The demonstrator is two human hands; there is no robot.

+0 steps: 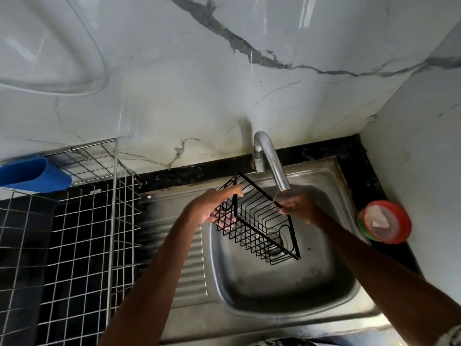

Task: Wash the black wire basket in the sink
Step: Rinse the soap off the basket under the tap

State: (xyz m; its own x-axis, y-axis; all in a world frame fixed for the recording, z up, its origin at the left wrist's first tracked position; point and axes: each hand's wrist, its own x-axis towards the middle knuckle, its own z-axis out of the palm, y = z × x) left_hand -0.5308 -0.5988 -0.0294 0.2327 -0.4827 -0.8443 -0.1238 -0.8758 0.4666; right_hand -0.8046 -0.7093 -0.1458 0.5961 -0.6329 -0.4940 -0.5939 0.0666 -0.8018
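One black wire basket, left hand, right hand apparently pinching

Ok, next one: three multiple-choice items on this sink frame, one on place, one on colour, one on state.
1. Where is the black wire basket?
A flat on the sink bottom
B held above the sink basin
C hung on the wall

2. Main rim colour of the round tub right of the sink?
A red
B blue
C black

3. What holds the basket?
A one hand
B both hands
C nothing

1 B, it hangs tilted below the faucet.
2 A, the rim shows red-orange.
3 B, the left hand and right hand each grip its frame.
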